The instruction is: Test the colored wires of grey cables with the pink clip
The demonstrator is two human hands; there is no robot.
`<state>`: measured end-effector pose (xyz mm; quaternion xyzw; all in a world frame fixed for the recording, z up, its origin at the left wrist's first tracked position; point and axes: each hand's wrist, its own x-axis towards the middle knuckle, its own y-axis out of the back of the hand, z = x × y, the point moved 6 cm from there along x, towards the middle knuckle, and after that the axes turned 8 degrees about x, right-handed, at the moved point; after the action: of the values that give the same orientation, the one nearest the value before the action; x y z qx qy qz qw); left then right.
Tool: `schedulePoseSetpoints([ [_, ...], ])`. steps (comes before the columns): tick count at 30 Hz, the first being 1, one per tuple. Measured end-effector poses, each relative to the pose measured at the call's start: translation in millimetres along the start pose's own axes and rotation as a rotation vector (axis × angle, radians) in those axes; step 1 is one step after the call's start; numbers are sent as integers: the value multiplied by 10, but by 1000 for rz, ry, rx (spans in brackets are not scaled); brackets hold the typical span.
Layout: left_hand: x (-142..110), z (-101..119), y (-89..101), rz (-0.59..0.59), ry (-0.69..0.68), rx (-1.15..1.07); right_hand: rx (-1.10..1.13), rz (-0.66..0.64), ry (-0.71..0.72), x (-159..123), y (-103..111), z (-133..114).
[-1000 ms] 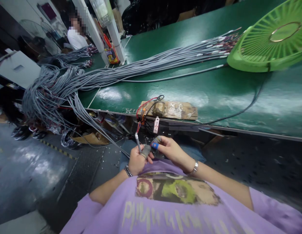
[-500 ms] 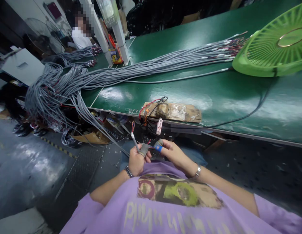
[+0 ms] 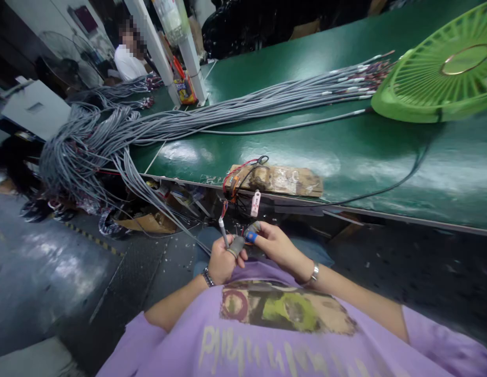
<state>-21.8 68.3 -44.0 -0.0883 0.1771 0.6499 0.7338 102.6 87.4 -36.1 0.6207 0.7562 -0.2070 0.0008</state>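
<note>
My left hand (image 3: pixel 222 262) is closed around the end of a grey cable (image 3: pixel 223 234), whose stripped tip with thin red and blue wires points up toward the table edge. A grey cot covers one of its fingers. My right hand (image 3: pixel 273 244) is close beside it, fingers pinched at the thin coloured wires (image 3: pixel 240 230), with a grey cot and blue tape on the fingertips. Both hands sit low in front of my purple shirt, below the edge of the green table (image 3: pixel 338 157).
A long bundle of grey cables (image 3: pixel 228 112) crosses the table and hangs in loops off its left end. A taped wooden block (image 3: pixel 283 180) with wires sits at the near edge. A green fan (image 3: pixel 435 78) lies at right. Another person (image 3: pixel 128 57) sits far left.
The cable end in my left hand tilted left, then came back upright. My right hand's fingertips drew slightly apart from the left and closed in again. The view shifted a little.
</note>
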Motion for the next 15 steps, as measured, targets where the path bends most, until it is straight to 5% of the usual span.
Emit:
schedulePoseSetpoints([
  [9, 30, 93, 4, -37, 8, 15, 154, 76, -20, 47, 174, 151],
  [15, 144, 324, -59, -309, -230, 541, 264, 166, -30, 85, 508, 317],
])
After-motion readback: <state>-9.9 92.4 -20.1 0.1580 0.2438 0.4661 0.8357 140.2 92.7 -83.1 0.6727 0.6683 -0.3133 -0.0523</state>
